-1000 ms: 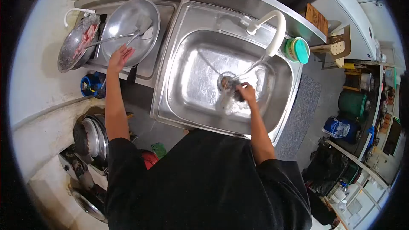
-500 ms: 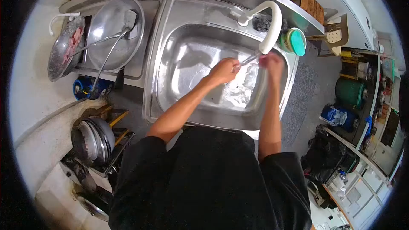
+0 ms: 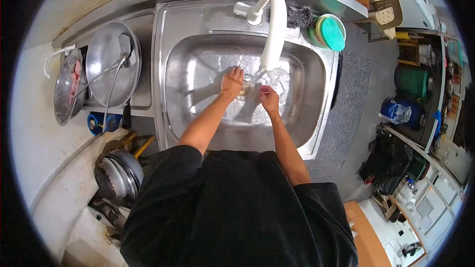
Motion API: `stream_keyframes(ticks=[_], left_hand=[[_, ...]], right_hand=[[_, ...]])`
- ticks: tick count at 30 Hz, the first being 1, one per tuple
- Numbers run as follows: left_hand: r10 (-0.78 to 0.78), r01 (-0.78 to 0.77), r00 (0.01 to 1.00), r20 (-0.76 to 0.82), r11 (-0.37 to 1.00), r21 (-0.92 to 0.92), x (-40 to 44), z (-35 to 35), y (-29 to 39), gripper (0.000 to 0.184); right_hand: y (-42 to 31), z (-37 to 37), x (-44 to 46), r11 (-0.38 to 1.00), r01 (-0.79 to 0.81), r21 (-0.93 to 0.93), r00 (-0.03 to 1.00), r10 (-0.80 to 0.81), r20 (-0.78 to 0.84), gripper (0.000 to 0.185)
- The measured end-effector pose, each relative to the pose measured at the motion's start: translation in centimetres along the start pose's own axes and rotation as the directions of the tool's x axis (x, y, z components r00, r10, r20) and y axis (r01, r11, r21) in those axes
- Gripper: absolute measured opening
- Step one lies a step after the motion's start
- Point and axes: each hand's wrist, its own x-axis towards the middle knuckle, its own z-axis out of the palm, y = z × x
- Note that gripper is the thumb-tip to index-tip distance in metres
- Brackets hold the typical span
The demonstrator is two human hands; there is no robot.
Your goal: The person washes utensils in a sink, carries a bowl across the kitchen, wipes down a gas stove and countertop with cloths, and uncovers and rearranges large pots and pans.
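Note:
My left hand (image 3: 232, 83) is low in the steel sink (image 3: 237, 138), its fingers stretched out beside the drain area (image 3: 246, 90), where something small and yellowish-brown shows. Across from it, my right hand (image 3: 269, 100) has its fingers curled together near the falling water. A small greyish thing may be at its fingertips, but I cannot make it out. The white curved faucet (image 3: 275, 29) runs a stream of water (image 3: 258, 76) between the two hands. Wet, shiny patches cover the sink floor.
A dark scouring pad (image 3: 299, 17) and a tub with a green lid (image 3: 331, 33) stand behind the faucet. On the left drainboard sits a large metal bowl (image 3: 106, 69) with a long-handled spatula (image 3: 124, 44). A pan (image 3: 67, 91) holding pinkish pieces leans farther left.
Both hands have moved down and left in the view, below the faucet's mouth. The thin shiny object that was at my left hand no longer shows there. The camera view has shifted.

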Motion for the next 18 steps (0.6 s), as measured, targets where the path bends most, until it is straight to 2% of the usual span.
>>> stream_keyframes(ticks=[1,2,4,6,8,9,10,11,12,13,14,15,16,17,18], left_hand=[[-0.012,0.011,0.998,-0.064,1.0,-0.003,0.0,0.1,0.2,0.045],[-0.006,0.006,0.998,-0.061,1.0,-0.007,0.3,0.1,0.1,0.045],[-0.079,0.162,0.96,0.27,0.94,-0.299,0.8,0.3,-0.2,0.048],[-0.114,0.204,0.955,0.272,0.921,-0.331,0.7,0.7,-0.4,0.055],[-0.152,0.249,0.948,0.278,0.9,-0.358,0.1,1.4,-1.0,0.061],[-0.089,0.298,0.926,0.366,0.767,-0.568,-0.2,0.0,-1.1,0.057],[-0.004,0.35,0.903,0.429,0.584,-0.733,-0.5,0.1,-1.4,0.053],[0.008,0.333,0.929,0.37,0.418,-0.845,-1.2,2.0,-0.9,0.042],[0.008,0.332,0.93,0.368,0.417,-0.846,-1.4,0.7,-0.6,0.042],[0.079,0.432,0.88,0.468,0.276,-0.859,-1.4,-2.0,0.0,0.033],[0.169,0.528,0.821,0.545,0.138,-0.838,-1.0,-3.6,0.4,0.025],[0.055,0.443,0.885,0.463,0.209,-0.872,-0.6,-2.9,-0.7,0.022],[-0.122,0.388,0.921,0.369,0.216,-0.896,0.7,-4.9,-1.5,0.021],[-0.295,0.333,0.92,0.26,0.234,-0.913,2.5,-8.2,-2.6,0.021],[-0.283,-0.002,0.951,-0.125,0.399,-0.917,4.4,-9.7,-4.6,0.02]], right_hand=[[-0.1,-0.4,-0.1,0.998,-0.037,-0.053,0.998,0.035,-0.05,0.024],[-0.2,-0.7,-0.2,0.998,-0.043,-0.053,0.998,0.04,-0.055,0.024],[1.0,-0.7,-0.2,0.992,-0.056,-0.11,0.998,0.058,0.02,0.024],[0.9,-0.3,-0.4,0.99,-0.076,-0.121,0.995,0.082,0.048,0.03],[0.3,-0.2,-1.6,1.0,-0.003,0.004,0.999,0.003,0.043,0.036],[0.4,-0.9,-1.7,0.998,-0.061,0.006,0.989,0.059,0.135,0.035],[0.2,-1.5,-2.0,0.998,-0.055,0.006,0.989,0.054,0.136,0.035],[0.0,-2.1,-2.6,0.95,-0.2,0.242,0.968,0.152,0.202,0.031],[-0.1,-2.9,-3.5,0.825,-0.345,0.448,0.929,0.231,0.289,0.028],[-0.4,-4.2,-4.0,0.871,-0.326,0.366,0.933,0.235,0.273,0.025],[-1.3,-5.6,-4.4,0.875,-0.319,0.364,0.936,0.231,0.265,0.025],[-2.7,-7.2,-5.4,0.846,-0.311,0.433,0.947,0.239,0.213,0.024],[-4.0,-8.9,-6.3,0.814,-0.296,0.5,0.955,0.25,0.158,0.024],[-4.5,-10.9,-6.8,0.841,-0.241,0.484,0.969,0.233,0.077,0.024],[-5.2,-13.1,-7.3,0.866,-0.185,0.464,0.978,0.211,-0.002,0.024]])
